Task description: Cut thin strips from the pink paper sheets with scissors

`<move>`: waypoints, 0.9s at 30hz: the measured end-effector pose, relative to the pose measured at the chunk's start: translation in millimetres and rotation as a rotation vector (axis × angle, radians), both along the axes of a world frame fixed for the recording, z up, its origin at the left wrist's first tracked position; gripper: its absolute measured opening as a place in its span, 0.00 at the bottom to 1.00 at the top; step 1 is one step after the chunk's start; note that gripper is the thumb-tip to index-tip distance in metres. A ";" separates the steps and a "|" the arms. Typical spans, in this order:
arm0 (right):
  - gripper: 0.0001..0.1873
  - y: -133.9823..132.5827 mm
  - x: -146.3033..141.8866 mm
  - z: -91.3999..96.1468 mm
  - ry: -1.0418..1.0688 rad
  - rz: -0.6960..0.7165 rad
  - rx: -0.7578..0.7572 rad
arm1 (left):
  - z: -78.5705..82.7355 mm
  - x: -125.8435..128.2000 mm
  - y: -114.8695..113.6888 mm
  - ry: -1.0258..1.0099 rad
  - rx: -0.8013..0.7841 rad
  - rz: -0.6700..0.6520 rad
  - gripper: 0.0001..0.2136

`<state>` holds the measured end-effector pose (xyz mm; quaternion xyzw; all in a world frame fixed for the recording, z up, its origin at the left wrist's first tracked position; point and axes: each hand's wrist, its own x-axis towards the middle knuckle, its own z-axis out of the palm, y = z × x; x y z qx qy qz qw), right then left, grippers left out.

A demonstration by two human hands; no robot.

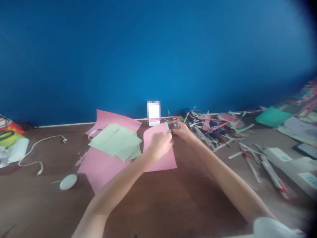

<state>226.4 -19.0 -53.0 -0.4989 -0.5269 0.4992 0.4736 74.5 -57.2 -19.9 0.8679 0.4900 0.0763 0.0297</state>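
Observation:
Fingers of my left hand (160,144) are closed on the upper right part of a pink sheet of paper (162,162). Beside it, my right hand (182,131) grips a pair of scissors (169,115), whose blades point up and away from me. The scissors are at the right edge of the pink sheet, close to my left fingertips. A small pale green piece (166,125) shows at the sheet's top right corner. How far the blades are apart I cannot tell.
Pale green sheets (116,140) lie over more pink paper (104,168) on the left. A phone (154,114) leans against the blue wall. Paper strips (205,127) are heaped at the right, near a box cutter (274,177). A white mouse-like oval (68,182) and a cable (41,142) lie left.

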 end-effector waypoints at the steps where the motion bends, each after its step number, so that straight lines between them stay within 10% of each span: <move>1: 0.22 1.1 0.0 -3.2 -0.055 0.000 0.006 | -2.6 -2.9 2.1 -0.014 -0.039 -0.035 0.13; 7: 0.25 7.1 0.2 -22.0 -0.227 0.078 0.074 | -12.3 -22.3 22.8 -0.229 -0.107 0.019 0.13; 13: 0.27 4.2 7.5 -11.8 -0.189 0.292 0.175 | -19.1 -51.4 61.4 -0.378 -0.224 0.037 0.35; 21: 0.25 -5.3 11.9 7.4 -0.323 0.425 0.192 | -18.1 -69.2 75.9 -0.667 -0.790 -0.182 0.21; 27: 0.23 -3.8 13.6 7.5 -0.426 0.386 0.293 | -16.4 -68.4 78.1 -0.845 -0.800 -0.221 0.21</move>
